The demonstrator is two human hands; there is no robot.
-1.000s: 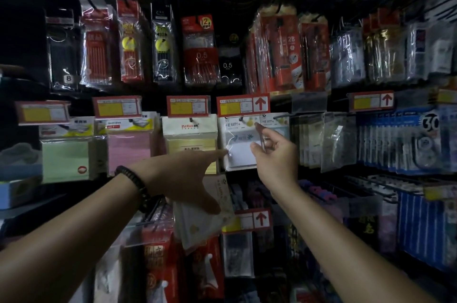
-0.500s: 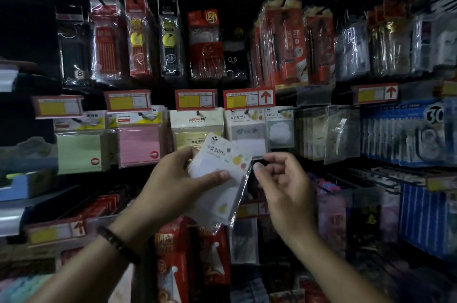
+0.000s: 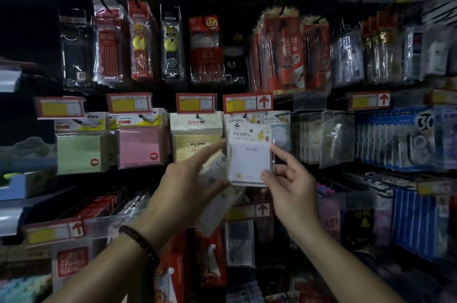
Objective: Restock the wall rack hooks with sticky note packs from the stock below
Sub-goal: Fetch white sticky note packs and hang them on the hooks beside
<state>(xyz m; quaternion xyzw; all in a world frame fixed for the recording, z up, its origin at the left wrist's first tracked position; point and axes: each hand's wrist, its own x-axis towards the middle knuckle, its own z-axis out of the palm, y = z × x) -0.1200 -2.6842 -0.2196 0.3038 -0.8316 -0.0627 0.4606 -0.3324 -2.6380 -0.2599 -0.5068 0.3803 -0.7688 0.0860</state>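
White "BE HAPPY" sticky note pack (image 3: 248, 154) in clear wrap is held upright at the wall rack, just below a red-and-yellow price tag (image 3: 247, 102) and in front of matching hung packs (image 3: 278, 129). The right hand (image 3: 291, 186) pinches its lower right corner in a thumb-and-finger grip. The left hand (image 3: 183, 191) grips blurred spare packs (image 3: 216, 171), index finger stretched towards its left edge.

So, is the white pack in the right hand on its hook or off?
Off, it seems: right hand holds the pack upright, its top just below the hook.
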